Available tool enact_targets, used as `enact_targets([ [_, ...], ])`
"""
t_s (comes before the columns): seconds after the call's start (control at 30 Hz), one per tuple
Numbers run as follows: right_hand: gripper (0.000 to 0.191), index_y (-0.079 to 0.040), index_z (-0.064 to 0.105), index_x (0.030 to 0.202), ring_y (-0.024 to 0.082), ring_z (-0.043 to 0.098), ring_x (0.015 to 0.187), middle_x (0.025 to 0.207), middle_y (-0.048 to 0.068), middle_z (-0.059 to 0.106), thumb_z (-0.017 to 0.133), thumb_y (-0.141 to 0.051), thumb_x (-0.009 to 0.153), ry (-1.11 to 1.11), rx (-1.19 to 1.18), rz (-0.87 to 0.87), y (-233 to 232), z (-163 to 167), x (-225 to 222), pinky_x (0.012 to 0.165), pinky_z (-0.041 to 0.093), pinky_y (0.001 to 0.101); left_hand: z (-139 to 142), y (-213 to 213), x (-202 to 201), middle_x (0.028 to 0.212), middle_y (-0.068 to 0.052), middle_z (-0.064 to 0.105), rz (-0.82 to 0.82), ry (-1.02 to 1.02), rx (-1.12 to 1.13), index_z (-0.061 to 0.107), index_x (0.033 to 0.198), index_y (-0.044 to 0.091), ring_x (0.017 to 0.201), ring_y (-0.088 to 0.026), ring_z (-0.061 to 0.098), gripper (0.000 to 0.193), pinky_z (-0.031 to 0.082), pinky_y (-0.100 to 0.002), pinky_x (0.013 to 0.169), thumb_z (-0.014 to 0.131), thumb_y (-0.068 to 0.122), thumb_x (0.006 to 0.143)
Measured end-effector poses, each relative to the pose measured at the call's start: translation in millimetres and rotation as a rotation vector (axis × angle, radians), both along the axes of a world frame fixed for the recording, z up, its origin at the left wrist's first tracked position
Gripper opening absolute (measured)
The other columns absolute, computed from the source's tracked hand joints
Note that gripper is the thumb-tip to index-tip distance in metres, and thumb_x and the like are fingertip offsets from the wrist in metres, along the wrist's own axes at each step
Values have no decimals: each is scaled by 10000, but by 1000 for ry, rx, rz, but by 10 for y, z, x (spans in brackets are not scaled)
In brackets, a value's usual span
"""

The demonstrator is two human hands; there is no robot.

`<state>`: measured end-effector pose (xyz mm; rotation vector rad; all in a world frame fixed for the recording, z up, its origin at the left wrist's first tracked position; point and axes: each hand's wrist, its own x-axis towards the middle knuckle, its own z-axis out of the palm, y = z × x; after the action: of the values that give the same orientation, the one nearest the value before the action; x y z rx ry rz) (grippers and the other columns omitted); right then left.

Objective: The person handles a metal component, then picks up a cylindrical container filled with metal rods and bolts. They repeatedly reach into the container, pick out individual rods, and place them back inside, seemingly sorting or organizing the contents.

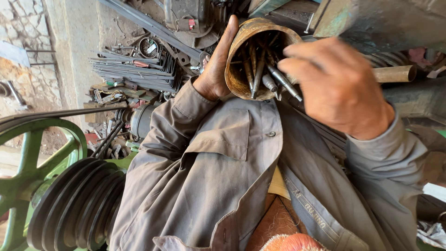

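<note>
We see two hands at work in front of a grey work shirt (223,158). The left hand (214,69) is closed around one rusty metal can (241,56), thumb along its outer wall, holding it tipped so that its open mouth faces us, up near the chest and just below the clutter of machinery. Inside the can we count roughly eight to ten long metal bits (258,69), dark and rusted, bunched together with their tips pointing out toward the rim; an exact count is not possible because they overlap in the shadow. The right hand (337,86) is at the can's mouth, fingers curled and slightly blurred, its fingertips (290,60) pinching one of the bits, a grey one (283,82) that sticks out past the rim. Just beyond the right hand lies one brass-coloured tube (395,73), apart from the can. To the left we see one green belt wheel (32,162) with one dark belt running over it, and beside it one black grooved pulley (76,204) with about five grooves. Behind the left hand sits one stack of thin metal rods (132,69), too many to count.
</note>
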<state>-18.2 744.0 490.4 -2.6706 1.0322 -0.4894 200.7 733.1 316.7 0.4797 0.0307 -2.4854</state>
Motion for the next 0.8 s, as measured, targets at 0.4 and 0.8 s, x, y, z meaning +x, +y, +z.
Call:
enact_targets([
  [0.4, 418, 72, 488, 1352, 367, 712, 901, 1025, 299, 676, 611, -190, 1052, -291, 359, -205, -65, -319, -30, 699, 561, 427, 69, -1, 23, 1402, -118, 644, 22, -57, 33, 552, 1482, 90, 1261, -252, 642, 754, 550, -458, 1102, 431, 677, 1024],
  [0.8, 295, 73, 475, 1377, 338, 731, 972, 1055, 271, 693, 501, -78, 1125, -540, 483, -330, -232, -867, -59, 853, 578, 425, 737, -111, 400, 1545, -121, 450, 98, -552, -746, 272, 1579, 55, 1364, -244, 545, 785, 563, -402, 1033, 508, 554, 1021],
])
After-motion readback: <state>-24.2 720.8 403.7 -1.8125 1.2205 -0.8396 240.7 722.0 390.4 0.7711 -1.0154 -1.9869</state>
